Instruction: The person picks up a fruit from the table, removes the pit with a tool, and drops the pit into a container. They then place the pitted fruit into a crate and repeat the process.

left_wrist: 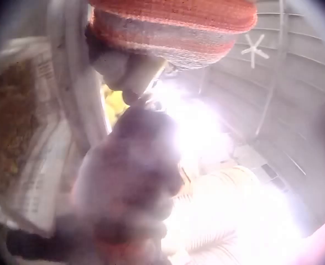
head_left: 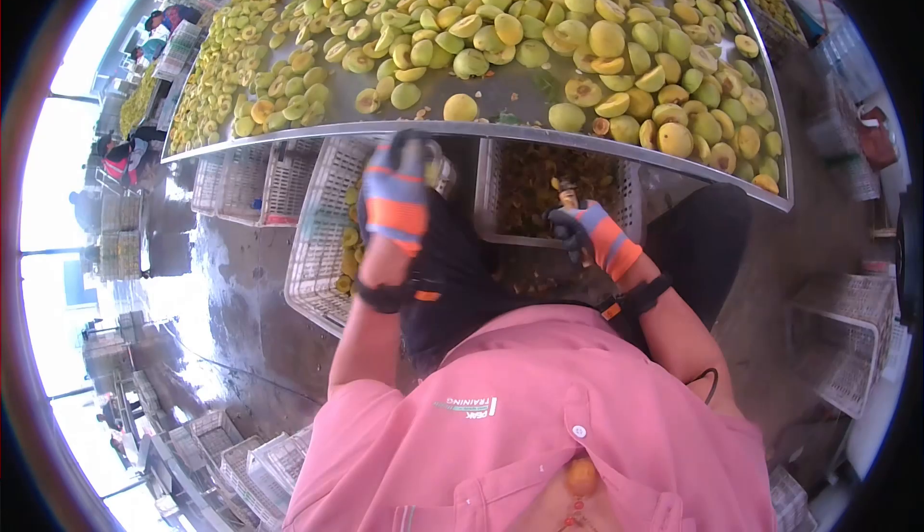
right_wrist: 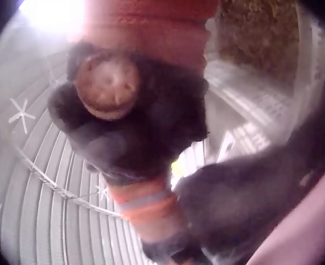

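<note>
My right hand (head_left: 592, 231), in an orange and grey glove with dark fingers, grips a tool with a round wooden handle (right_wrist: 108, 85); its working end is not clearly shown. The hand sits over a white crate of brown scraps (head_left: 525, 240). My left hand (head_left: 396, 195), gloved the same way, is blurred at the metal table's front edge, above a white crate holding yellow-green fruit (head_left: 348, 243). In the left wrist view its fingers (left_wrist: 114, 67) are partly hidden, and I cannot tell whether they hold anything. Whole and halved yellow-green stone fruit (head_left: 472, 62) cover much of the table (head_left: 452, 99).
The table's raised metal rim (head_left: 462, 129) runs across in front of me. More white crates (head_left: 245, 181) stand under it at the left. Empty crates (head_left: 845, 325) are on the wet floor at the right. Other people (head_left: 173, 20) work far left.
</note>
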Motion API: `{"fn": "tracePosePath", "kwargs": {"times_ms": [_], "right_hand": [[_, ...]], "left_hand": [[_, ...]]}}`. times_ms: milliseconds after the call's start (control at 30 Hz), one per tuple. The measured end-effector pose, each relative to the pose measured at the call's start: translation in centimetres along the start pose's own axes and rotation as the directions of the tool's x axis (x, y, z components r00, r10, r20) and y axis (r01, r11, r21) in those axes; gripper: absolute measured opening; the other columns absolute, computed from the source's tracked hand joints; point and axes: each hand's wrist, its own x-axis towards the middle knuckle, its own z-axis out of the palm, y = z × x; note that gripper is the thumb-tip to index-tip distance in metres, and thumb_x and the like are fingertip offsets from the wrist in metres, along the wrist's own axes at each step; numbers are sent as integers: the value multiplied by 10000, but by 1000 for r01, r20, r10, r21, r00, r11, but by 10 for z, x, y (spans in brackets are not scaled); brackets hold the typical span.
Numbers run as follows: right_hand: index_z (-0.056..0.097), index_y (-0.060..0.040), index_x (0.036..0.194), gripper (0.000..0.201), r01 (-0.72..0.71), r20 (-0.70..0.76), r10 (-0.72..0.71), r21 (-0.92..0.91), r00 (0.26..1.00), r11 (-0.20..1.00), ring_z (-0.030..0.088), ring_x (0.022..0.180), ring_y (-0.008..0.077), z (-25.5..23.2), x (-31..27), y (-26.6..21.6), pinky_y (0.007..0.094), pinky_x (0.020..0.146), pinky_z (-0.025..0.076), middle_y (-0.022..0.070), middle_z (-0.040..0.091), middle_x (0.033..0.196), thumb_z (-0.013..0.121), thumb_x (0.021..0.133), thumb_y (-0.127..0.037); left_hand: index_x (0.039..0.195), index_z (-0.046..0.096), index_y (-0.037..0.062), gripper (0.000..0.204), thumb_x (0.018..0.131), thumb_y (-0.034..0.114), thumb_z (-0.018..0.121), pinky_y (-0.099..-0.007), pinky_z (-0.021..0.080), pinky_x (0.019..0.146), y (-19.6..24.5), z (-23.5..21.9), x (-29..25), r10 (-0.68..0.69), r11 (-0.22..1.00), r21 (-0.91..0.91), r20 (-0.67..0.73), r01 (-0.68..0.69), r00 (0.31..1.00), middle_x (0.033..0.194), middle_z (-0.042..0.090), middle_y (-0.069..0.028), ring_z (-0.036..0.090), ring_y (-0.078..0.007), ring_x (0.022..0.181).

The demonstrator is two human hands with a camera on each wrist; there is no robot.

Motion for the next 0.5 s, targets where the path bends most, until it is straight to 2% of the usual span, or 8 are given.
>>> {"fn": "tracePosePath", "kwargs": {"times_ms": [33,100,167,200,300,333,400,500], "right_hand": [[578,-100,792,192,-57,-23,60,100,998,993,478,414,105,-6,8,1,258,354,368,-7,509,578,618,884,-263],[572,-121,820,162,-27,-139,19,-57,990,998,447,407,99,15,0,-4,258,345,324,-22,494,577,630,880,-259],[616,-128,930,119,-18,-112,4,-121,994,993,433,454,54,18,1,-3,227,382,311,-69,472,596,604,908,-245],[593,-124,853,141,-4,-117,-9,-109,993,994,441,427,84,14,6,1,246,359,314,-40,483,579,614,895,-257],[544,-114,688,268,57,-125,-81,-187,989,981,459,371,150,3,19,9,289,317,325,22,505,545,624,876,-288],[541,-112,677,284,96,-119,-134,-283,984,954,461,370,155,5,15,6,293,320,329,26,506,545,614,882,-294],[533,-107,663,311,147,-123,-215,-416,969,897,467,371,160,3,14,5,298,324,334,32,505,543,597,893,-306],[529,-98,670,330,136,-148,-242,-507,959,851,479,402,138,-4,16,9,285,351,345,21,508,560,558,919,-312]], "left_hand": [[1094,628,26,224,895,119,584,-326,488,792,1,-26,11,177,954,258,-71,-153,982,950,671,-136,636,-297,905],[1127,621,15,366,868,272,606,-357,476,844,-2,-76,32,54,756,651,-161,65,985,1008,663,-196,612,-371,993],[1134,623,20,455,845,371,600,-383,466,876,-28,-121,53,44,447,893,-72,45,996,1041,656,-210,604,-375,1021],[1137,624,22,502,833,420,596,-395,462,892,-47,-139,66,25,266,964,-31,23,999,1058,653,-217,600,-377,1036],[1131,633,43,507,815,437,591,-417,454,916,-113,-174,140,-175,489,872,108,-9,979,1104,636,-221,585,-374,1067],[1111,647,50,482,813,425,598,-422,448,932,-65,-149,138,-222,501,859,243,-104,944,1132,625,-219,569,-380,1091],[1160,622,60,510,822,440,594,-413,441,948,-85,-125,180,-126,537,841,151,-61,981,1179,610,-208,558,-363,1124],[1246,558,84,553,812,417,638,-406,441,959,-99,-89,220,-148,480,870,212,-117,966,1208,603,-182,554,-339,1144]]}}
